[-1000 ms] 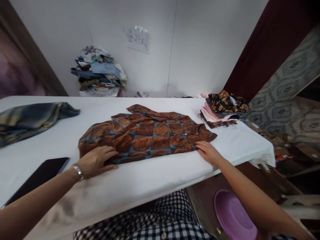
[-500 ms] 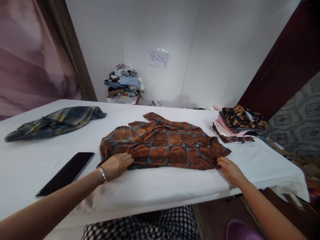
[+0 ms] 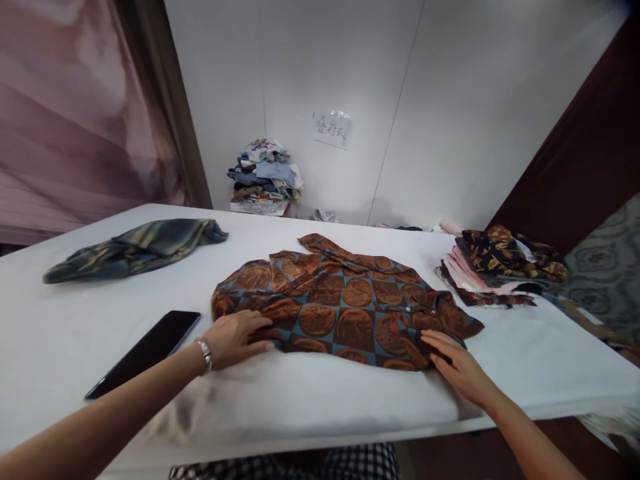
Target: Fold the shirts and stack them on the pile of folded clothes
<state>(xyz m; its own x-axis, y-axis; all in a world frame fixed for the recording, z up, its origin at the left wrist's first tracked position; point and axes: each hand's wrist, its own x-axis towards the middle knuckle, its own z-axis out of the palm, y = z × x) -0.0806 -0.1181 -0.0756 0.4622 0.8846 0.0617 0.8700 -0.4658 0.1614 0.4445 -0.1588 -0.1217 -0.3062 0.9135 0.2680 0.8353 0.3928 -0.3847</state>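
A brown and blue patterned shirt [image 3: 345, 300] lies spread on the white-covered table in front of me, its long edge towards me. My left hand [image 3: 240, 339], with a silver bracelet at the wrist, rests at the shirt's near left edge, thumb apart from the fingers. At the near right corner, my right hand [image 3: 453, 363] touches the cloth with its fingers stretched out and the thumb apart. Neither hand grips the fabric.
A dark plaid garment [image 3: 140, 249] lies crumpled at the left, behind a black tablet [image 3: 145, 353]. Folded clothes [image 3: 493, 267] are stacked at the right. Another clothes pile [image 3: 265, 175] stands beyond the far edge, near a paper sign [image 3: 332, 129] on the wall.
My fingers have let go of the shirt's near edge and opened. The right hand has moved slightly inward over the cloth. The whole view has shifted a little.
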